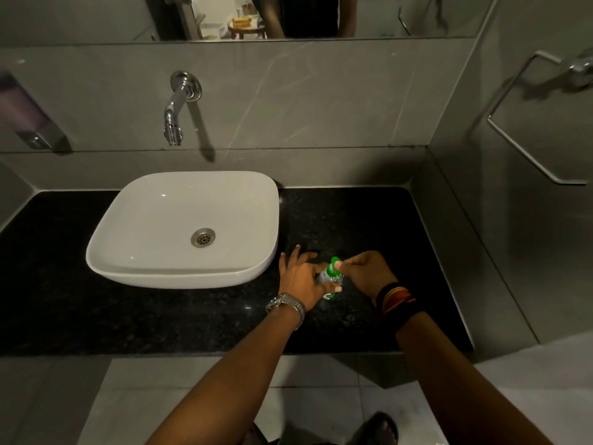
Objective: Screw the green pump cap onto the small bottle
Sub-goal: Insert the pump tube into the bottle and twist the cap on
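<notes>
Both hands grip a small bottle above the dark tabletop, beside a white basin.

The left hand [301, 277], a metal watch [286, 306] on its wrist, wraps thumb and lower fingers around the small bottle [330, 279], with the upper fingers spread; the right hand [369, 271], wearing dark and orange wristbands [396, 298], pinches the green pump cap [333, 264] seated at the bottle's top. The bottle leans slightly, held between the two hands just right of the basin [183, 229], which holds nothing but its metal drain [203, 237]. The black speckled tabletop [369, 220] lies beneath; a chrome tap [176, 107] projects from the wall above the basin.
</notes>
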